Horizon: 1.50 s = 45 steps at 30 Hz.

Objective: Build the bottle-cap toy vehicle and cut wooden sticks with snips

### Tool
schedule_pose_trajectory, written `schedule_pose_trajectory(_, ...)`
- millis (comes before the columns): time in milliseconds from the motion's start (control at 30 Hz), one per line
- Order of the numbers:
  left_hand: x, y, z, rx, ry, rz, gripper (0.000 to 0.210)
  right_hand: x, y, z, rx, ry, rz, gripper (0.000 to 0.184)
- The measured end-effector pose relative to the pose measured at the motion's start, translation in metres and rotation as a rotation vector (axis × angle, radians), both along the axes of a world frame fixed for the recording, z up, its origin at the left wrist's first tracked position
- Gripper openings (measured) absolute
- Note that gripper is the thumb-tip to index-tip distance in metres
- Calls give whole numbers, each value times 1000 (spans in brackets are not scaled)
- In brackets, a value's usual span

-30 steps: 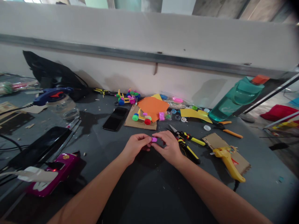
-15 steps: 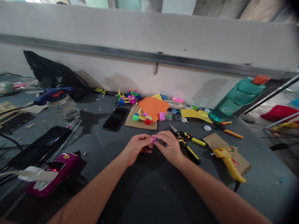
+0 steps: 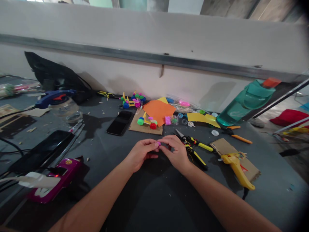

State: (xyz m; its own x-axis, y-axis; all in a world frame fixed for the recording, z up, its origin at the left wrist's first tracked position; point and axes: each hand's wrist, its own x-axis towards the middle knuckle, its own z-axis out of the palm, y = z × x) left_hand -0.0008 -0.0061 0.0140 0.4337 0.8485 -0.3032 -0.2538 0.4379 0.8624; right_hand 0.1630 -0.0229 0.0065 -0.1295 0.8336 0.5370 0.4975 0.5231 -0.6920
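Observation:
Between the fingertips of both hands is a small purple lump [image 3: 159, 144], which looks like modelling clay and is partly covered by the fingers. My left hand [image 3: 143, 152] pinches it from the left, thumb on top. From the right, my right hand [image 3: 175, 150] closes on it with thumb and forefinger. Beyond the hands, a small yellow-framed model [image 3: 146, 121] with green and red wheel-like ends rests on a cardboard piece [image 3: 135, 126]. A pink lump [image 3: 167, 120] lies beside an orange sheet [image 3: 158, 109]. Scissors [image 3: 182, 136] and yellow-black pliers [image 3: 196, 156] lie right of my right hand.
A yellow glue gun [image 3: 235, 167] rests on cardboard at the right, near a green bottle [image 3: 248, 103] and orange-handled pliers [image 3: 238, 137]. A phone [image 3: 120, 122] lies left of centre. A magenta power strip [image 3: 59, 180] and a blue glue gun [image 3: 55, 98] occupy the left.
Both hands stay in nearly the same place, still on the purple lump. The fingertips have shifted slightly around it; the objects on the table have not moved.

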Motion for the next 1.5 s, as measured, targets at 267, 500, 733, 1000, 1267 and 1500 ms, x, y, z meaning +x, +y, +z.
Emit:
schedule_pose_trajectory(267,0,2,-4,-85,-68,92,22,0,-3,2,22,-63,62,32)
schedule_pose_trajectory(500,0,2,-4,-92,-63,85,21,1,-3,1,10,-70,86,33)
schedule_pose_trajectory(733,0,2,-3,-94,-62,93,22,1,-4,3,-34,-47,118,34)
schedule_pose_trajectory(1000,0,3,-4,-101,-56,88,21,2,-4,5,-35,-54,128,34)
schedule_pose_trajectory(1267,0,3,-5,-94,-57,83,21,3,-4,3,-44,-64,145,34)
schedule_pose_trajectory(1500,0,2,-6,-89,-50,81,20,3,-4,5,-80,-30,160,32)
